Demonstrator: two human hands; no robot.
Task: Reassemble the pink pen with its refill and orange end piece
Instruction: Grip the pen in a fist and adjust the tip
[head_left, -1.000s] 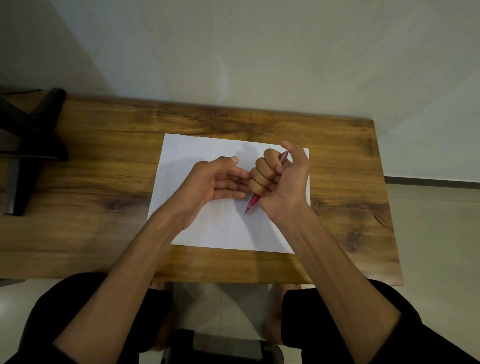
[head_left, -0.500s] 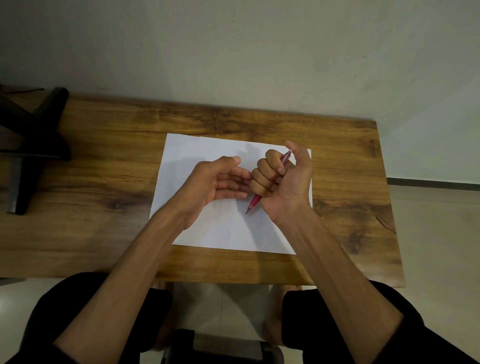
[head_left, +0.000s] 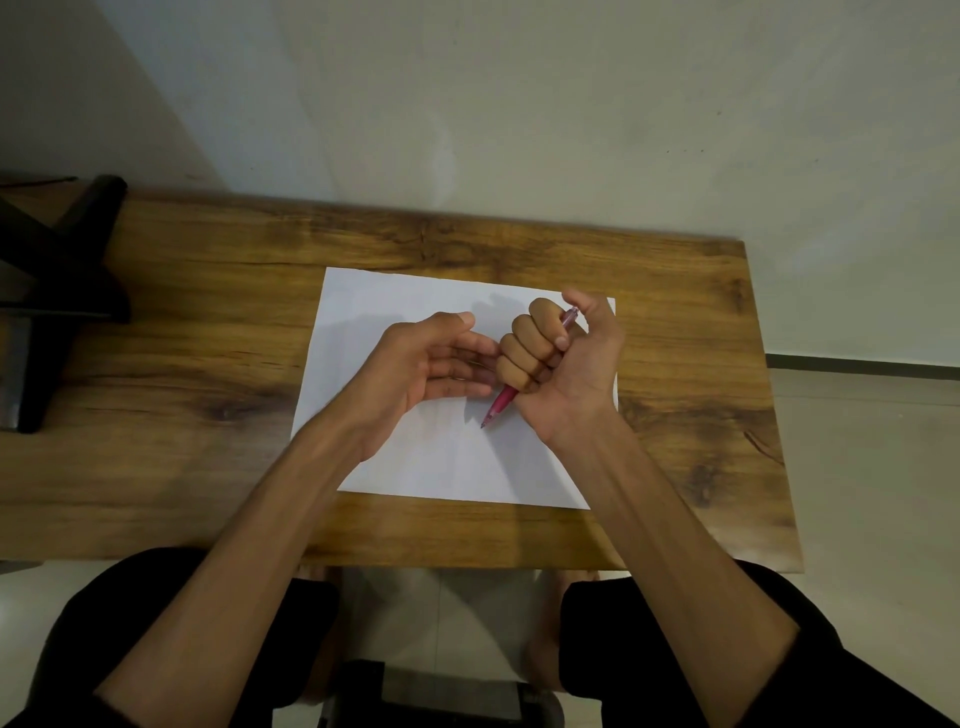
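Note:
My right hand (head_left: 563, 364) grips the pink pen (head_left: 501, 402) in a fist above the white sheet of paper (head_left: 415, 467). The pen's tip points down and to the left, just over the paper, and its top end shows by my thumb. Most of the barrel is hidden inside the fist. My left hand (head_left: 421, 369) is beside the fist with its fingers relaxed and nearly straight, their tips close to my right knuckles, holding nothing that I can see. No separate refill or orange end piece is in view.
The paper lies on a wooden table (head_left: 182, 389) against a pale wall. A black stand (head_left: 57, 291) sits on the table's far left end. My knees are below the table's near edge.

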